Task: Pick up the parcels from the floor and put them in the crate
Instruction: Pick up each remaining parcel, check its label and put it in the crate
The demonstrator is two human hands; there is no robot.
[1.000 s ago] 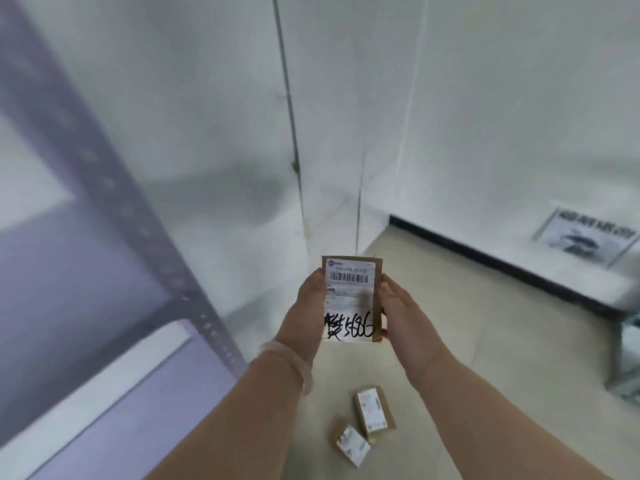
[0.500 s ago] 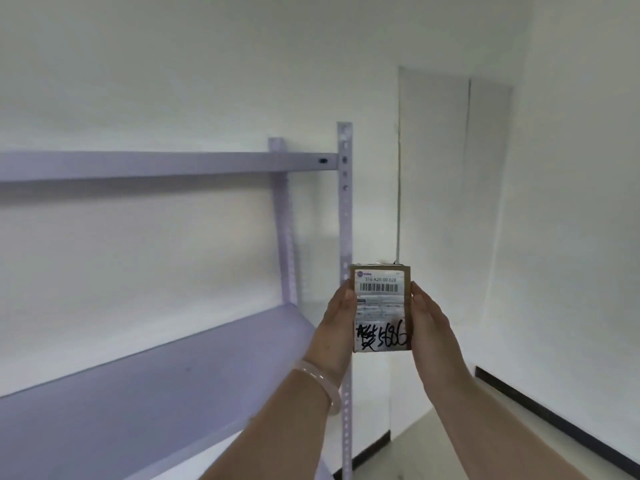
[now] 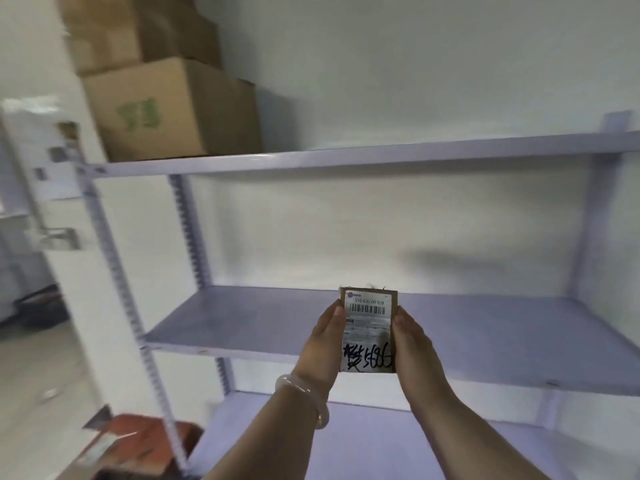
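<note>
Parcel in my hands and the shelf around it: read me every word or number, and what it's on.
"516-X20-00 028": parcel label, above the barcode.
Marker scrawl below: a character, then perhaps "5686"; unsure.
Label's fine print: too small.
Green marks on cardboard box: blurred.

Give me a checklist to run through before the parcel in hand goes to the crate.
1. Grip: ok. Left hand and right hand hold the parcel by its sides.
2. Label facing the person: ok, barcode and handwriting show.
3. Crate located: cannot tell. A blurred red thing low on the left may be it.
4. Gap to the middle shelf: cannot tell; the parcel overlaps its front edge in view.
5. Parcels remaining on the floor: cannot tell, none in view.
</note>
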